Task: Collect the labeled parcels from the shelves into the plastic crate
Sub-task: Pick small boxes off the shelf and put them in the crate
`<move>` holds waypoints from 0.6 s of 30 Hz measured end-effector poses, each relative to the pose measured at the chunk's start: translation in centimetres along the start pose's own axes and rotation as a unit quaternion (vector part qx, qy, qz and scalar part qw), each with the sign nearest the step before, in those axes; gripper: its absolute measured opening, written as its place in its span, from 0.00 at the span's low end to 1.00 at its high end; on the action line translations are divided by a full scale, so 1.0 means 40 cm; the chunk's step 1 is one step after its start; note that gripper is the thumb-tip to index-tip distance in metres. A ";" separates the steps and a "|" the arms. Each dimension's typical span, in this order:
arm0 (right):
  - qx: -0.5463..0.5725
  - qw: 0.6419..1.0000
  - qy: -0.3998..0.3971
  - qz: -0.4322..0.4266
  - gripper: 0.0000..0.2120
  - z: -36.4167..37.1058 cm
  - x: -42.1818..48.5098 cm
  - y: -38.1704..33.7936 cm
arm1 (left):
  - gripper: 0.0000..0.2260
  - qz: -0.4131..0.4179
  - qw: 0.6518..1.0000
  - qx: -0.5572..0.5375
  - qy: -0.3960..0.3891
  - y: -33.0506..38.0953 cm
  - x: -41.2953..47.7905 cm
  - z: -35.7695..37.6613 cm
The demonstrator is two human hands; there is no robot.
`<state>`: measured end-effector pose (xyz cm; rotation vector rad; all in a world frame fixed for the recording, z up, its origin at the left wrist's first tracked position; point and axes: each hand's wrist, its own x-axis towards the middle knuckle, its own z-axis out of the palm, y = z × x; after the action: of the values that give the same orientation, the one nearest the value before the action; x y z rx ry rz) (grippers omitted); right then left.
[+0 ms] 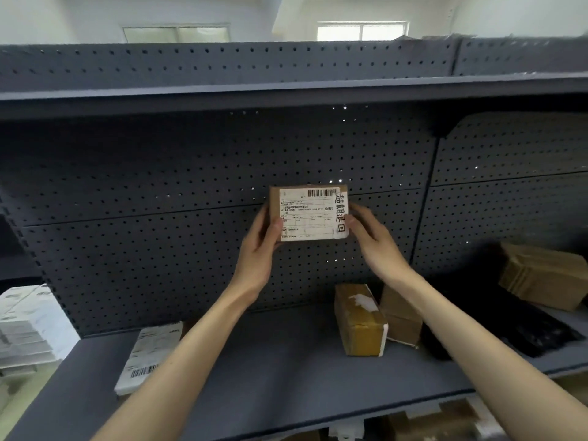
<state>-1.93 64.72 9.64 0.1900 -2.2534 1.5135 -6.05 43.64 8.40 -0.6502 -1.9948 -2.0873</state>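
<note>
A small brown cardboard parcel (pixel 308 213) with a white shipping label, a barcode and handwritten characters is held up in front of the dark pegboard back of the shelf. My left hand (pixel 259 249) grips its left edge and my right hand (pixel 372 238) grips its right edge. Its label faces me. On the grey shelf (pixel 270 361) below lie a flat labeled parcel (pixel 149 358) at the left, a taped brown box (pixel 361 319) and a second brown box (pixel 402 315) behind it. No plastic crate is in view.
A stack of brown cartons (pixel 541 275) and a black tray-like object (pixel 521 332) sit at the right of the shelf. White labeled packages (pixel 28 326) pile up at the far left. An upper shelf (pixel 286 93) runs overhead. More boxes show on the level below (pixel 439 421).
</note>
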 end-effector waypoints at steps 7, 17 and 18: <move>-0.320 0.937 0.126 0.062 0.18 -0.342 -0.083 -0.011 | 0.20 0.026 0.988 -0.042 -0.149 0.025 0.070 0.270; -0.613 0.707 0.182 0.303 0.18 -0.779 -0.453 -0.116 | 0.27 0.012 0.919 -0.175 -0.352 0.094 -0.004 0.739; -0.615 0.694 0.190 0.322 0.18 -0.810 -0.494 -0.127 | 0.28 0.012 0.912 -0.181 -0.369 0.103 -0.018 0.782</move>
<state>26.18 89.87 16.24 -1.2687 -2.5043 -0.1160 2.11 73.91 11.91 -1.7420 -1.8600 -2.4502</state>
